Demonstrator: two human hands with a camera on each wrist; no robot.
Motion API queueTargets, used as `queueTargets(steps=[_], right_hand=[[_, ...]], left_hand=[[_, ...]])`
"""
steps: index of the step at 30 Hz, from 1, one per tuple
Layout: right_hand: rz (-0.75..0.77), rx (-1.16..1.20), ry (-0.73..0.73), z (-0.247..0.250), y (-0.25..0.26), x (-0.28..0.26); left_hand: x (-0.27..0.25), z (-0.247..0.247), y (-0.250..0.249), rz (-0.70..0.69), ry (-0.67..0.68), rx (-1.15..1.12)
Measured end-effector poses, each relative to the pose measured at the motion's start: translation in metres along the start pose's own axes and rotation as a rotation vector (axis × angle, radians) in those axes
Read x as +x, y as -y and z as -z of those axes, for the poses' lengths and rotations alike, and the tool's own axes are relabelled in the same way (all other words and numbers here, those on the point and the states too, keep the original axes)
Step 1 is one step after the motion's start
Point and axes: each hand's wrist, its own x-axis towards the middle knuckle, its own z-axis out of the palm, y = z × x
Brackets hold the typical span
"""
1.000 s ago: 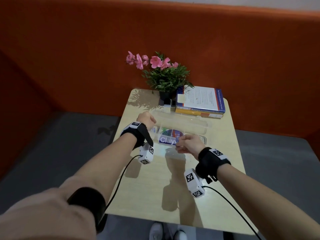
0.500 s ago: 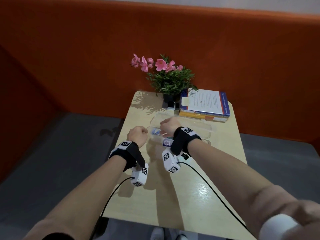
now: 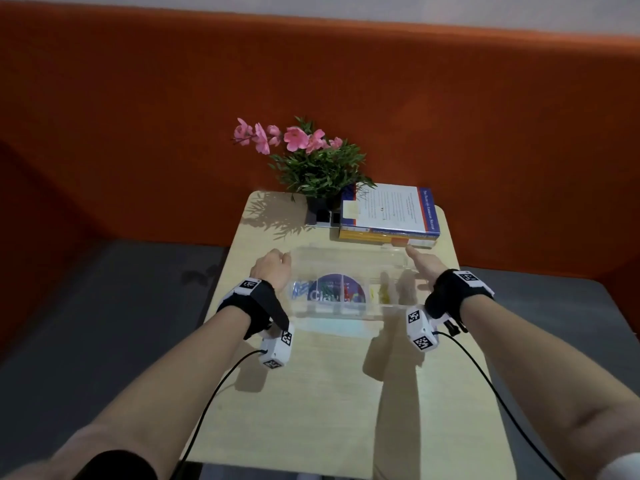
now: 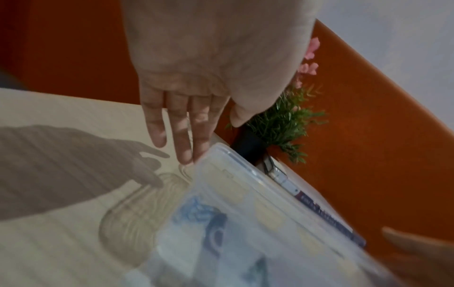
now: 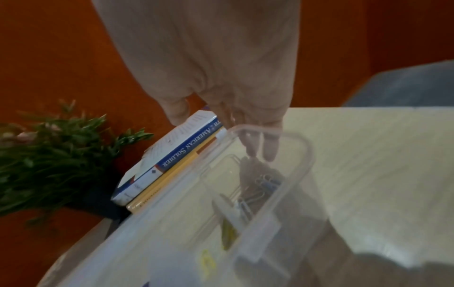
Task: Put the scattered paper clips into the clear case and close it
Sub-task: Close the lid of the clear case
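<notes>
The clear case [image 3: 341, 308] lies across the middle of the table, and its clear lid [image 3: 346, 263] is tilted up over it. Inside are blue paper clips [image 3: 300, 289] at the left, a round "Clay" label, and yellow paper clips [image 3: 381, 294] at the right. My left hand [image 3: 275, 266] touches the lid's left corner [image 4: 216, 155] with straight fingers [image 4: 184, 147]. My right hand [image 3: 420, 264] is at the lid's right end, where its fingers [image 5: 269, 150] show through the lid [image 5: 196, 203]. Silver and blue paper clips [image 5: 260, 186] lie below them.
A potted plant with pink flowers [image 3: 311, 168] and a stack of books [image 3: 388, 216] stand just behind the case at the table's far edge. The small wooden table [image 3: 311, 393] is bare in front. Orange upholstery surrounds it.
My right hand went from the case's front to its left compartment, then to the lid's right end. My left hand reached the lid's left corner. The lid has tilted up.
</notes>
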Motion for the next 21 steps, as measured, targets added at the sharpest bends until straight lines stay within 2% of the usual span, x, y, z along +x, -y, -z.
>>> queueTargets(steps=[4,8,11,17,21], right_hand=[[-0.046,0.176,0.038,0.000,-0.004,0.000],[-0.077,0.370,0.075,0.003,-0.008,-0.004],[-0.028,0.397,0.059,0.006,-0.007,-0.012],[-0.014,0.503,0.107,0.018,-0.010,-0.032],[-0.029,0.594,0.118,0.025,-0.023,-0.040]], left_hand=[[0.004,-0.006,-0.005,0.034,0.096,-0.015],[0.007,-0.001,-0.019,0.110,0.141,-0.240],[0.007,0.007,-0.022,0.141,0.146,-0.380],[-0.001,0.025,-0.027,0.107,0.172,-0.701],[-0.011,0.033,-0.023,0.060,0.153,-0.813]])
